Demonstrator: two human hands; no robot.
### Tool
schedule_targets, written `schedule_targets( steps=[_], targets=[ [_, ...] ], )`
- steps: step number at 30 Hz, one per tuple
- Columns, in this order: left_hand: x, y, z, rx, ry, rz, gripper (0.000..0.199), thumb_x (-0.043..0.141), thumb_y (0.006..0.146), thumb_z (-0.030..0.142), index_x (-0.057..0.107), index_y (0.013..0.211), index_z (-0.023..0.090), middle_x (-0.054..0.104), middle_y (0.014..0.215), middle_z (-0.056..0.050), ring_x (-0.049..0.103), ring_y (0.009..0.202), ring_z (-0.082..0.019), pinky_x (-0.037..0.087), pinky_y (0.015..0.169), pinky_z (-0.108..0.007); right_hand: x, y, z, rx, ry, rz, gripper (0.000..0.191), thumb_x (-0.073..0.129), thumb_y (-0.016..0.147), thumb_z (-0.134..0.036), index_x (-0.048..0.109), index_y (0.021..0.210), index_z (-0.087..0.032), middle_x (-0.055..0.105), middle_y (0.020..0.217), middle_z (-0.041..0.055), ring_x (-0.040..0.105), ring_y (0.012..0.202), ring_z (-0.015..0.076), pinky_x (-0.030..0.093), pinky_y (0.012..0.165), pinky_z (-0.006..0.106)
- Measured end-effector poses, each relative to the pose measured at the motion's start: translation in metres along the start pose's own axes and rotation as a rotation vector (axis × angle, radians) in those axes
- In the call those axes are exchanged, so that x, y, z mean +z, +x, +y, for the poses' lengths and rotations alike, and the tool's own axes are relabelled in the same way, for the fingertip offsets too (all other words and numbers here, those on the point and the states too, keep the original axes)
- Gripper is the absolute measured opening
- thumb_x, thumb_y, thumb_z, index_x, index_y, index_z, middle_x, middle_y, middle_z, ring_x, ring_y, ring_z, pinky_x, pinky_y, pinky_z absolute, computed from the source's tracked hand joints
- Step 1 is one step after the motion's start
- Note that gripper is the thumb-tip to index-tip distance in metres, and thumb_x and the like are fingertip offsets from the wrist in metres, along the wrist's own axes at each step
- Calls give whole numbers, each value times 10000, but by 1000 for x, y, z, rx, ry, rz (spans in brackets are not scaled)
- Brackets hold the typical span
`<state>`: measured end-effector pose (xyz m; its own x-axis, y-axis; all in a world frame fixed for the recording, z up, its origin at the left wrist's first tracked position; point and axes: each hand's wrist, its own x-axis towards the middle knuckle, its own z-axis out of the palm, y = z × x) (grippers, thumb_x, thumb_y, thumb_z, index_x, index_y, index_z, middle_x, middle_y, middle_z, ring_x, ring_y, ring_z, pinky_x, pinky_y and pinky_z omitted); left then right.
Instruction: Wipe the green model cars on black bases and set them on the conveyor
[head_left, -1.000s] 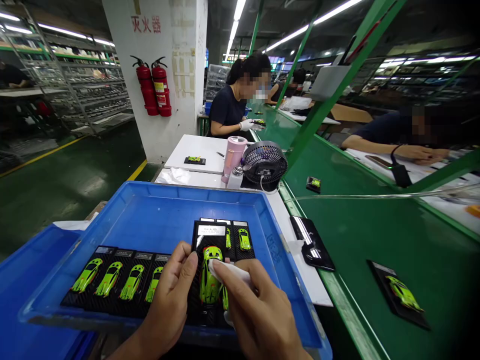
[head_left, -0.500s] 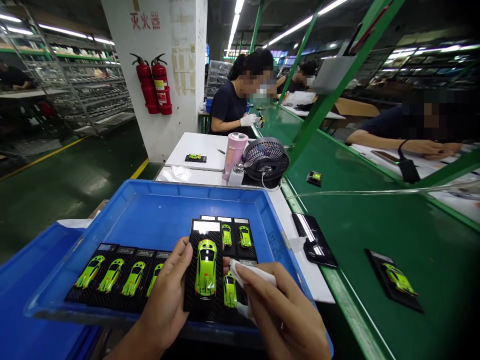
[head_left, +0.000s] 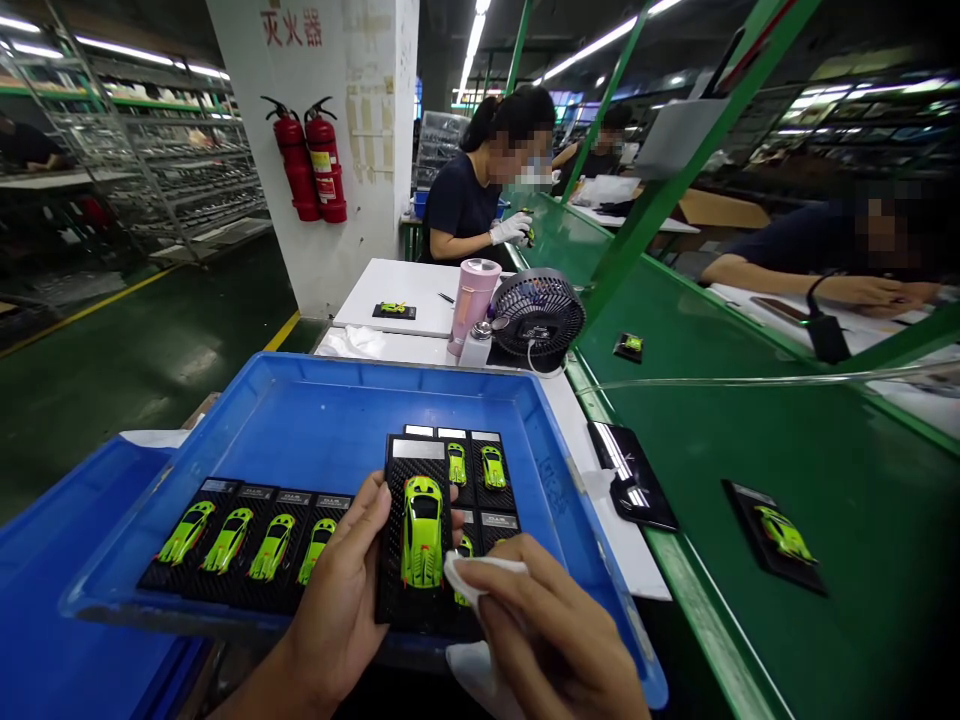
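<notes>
My left hand [head_left: 341, 590] is closed around a black carbon-patterned display base carrying a lime-green model car [head_left: 422, 532], tilted up toward me above the tray. Between the thumb and fingers of my right hand [head_left: 559, 625] is a pinched white cloth [head_left: 484, 578], its tip at the right edge of that base. A loose end of the cloth hangs below the fingers. Under both hands lies a blue plastic tray [head_left: 330, 405]. In it several green model cars on black bases [head_left: 235, 540] stand in a row at left, with more, partly covered by my hands, at right.
On the green conveyor belt [head_left: 697, 430] at right lie a based model car [head_left: 784, 535] and a smaller one farther off. Behind the tray stand a pink tumbler [head_left: 474, 305] and a fan [head_left: 538, 315]. A phone [head_left: 630, 475] lies beside the belt. Co-workers sit beyond.
My right hand has drawn the cloth slightly down along the right side of the held base. The model car on the near belt has shifted a little left and toward the far end.
</notes>
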<state>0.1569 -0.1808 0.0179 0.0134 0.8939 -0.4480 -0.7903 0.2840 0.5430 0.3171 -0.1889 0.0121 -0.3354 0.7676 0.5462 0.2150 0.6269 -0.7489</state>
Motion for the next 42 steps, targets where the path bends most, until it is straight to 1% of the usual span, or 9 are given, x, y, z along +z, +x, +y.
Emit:
schedule_targets(
  steps=[3, 10, 14, 18, 21, 28, 33, 36, 42],
  targets=[
    [1, -2, 1, -6, 1, -47, 328, 594, 861, 285, 591, 1187, 248, 711, 1031, -29, 668, 963, -195, 522, 866, -315, -5, 5, -2, -12, -103, 25, 406, 493, 858, -20, 586, 1200, -219, 584, 898, 80, 606, 763, 167, 527, 601, 260],
    [2, -11, 0, 97, 153, -29, 262, 675, 801, 272, 644, 1061, 269, 709, 983, 9, 657, 950, -156, 499, 849, -226, 13, 7, 0, -275, -487, -71, 408, 474, 843, -43, 551, 1231, -140, 608, 805, 130, 581, 625, 191, 494, 492, 281],
    [0, -11, 0, 152, 205, -50, 280, 671, 803, 289, 631, 1078, 248, 696, 1053, -17, 654, 961, -169, 496, 867, -247, 9, -4, 2, -220, -462, -135, 390, 445, 855, -56, 551, 1217, -158, 593, 790, 106, 572, 624, 183, 499, 511, 285],
    [-4, -10, 3, 38, 156, -27, 390, 671, 801, 302, 590, 1177, 240, 712, 1012, -41, 675, 923, -191, 515, 854, -299, -10, 2, 1, -74, -286, -90, 410, 467, 879, -31, 536, 1247, -197, 573, 920, 92, 593, 772, 164, 519, 621, 254],
    [-6, -10, 5, -77, 167, -62, 396, 636, 831, 301, 582, 1209, 196, 725, 959, -69, 689, 886, -206, 529, 820, -309, -19, 17, -3, -56, -198, -38, 411, 485, 889, -5, 517, 1259, -180, 558, 956, 85, 577, 825, 148, 506, 666, 236],
    [-11, -11, 5, -103, 217, -133, 255, 604, 854, 272, 672, 1082, 181, 731, 938, -78, 689, 866, -203, 530, 756, -263, -13, 27, 1, -94, -358, -317, 364, 419, 920, -68, 527, 1238, -209, 519, 876, 69, 514, 718, 171, 439, 578, 278],
    [-17, -11, 6, -182, 272, -142, 316, 570, 872, 318, 631, 1141, 165, 725, 975, -116, 699, 844, -230, 539, 758, -319, -27, 21, 9, -19, -334, -255, 353, 442, 924, -65, 534, 1230, -215, 462, 821, 32, 477, 675, 139, 397, 561, 245],
    [-20, -11, 6, -242, 308, -208, 325, 530, 890, 334, 627, 1127, 135, 706, 1027, -152, 692, 870, -256, 537, 777, -358, -33, 28, 8, -21, -264, -214, 362, 451, 921, -47, 546, 1226, -218, 459, 837, 32, 482, 710, 133, 398, 578, 228],
    [-26, -9, 14, -385, 318, -364, 336, 428, 927, 339, 632, 1062, 108, 706, 965, -172, 705, 759, -248, 548, 658, -330, -37, 35, 8, -49, -315, -446, 431, 370, 921, -58, 556, 1241, -279, 453, 880, 45, 465, 709, 150, 387, 592, 256]
  ],
)
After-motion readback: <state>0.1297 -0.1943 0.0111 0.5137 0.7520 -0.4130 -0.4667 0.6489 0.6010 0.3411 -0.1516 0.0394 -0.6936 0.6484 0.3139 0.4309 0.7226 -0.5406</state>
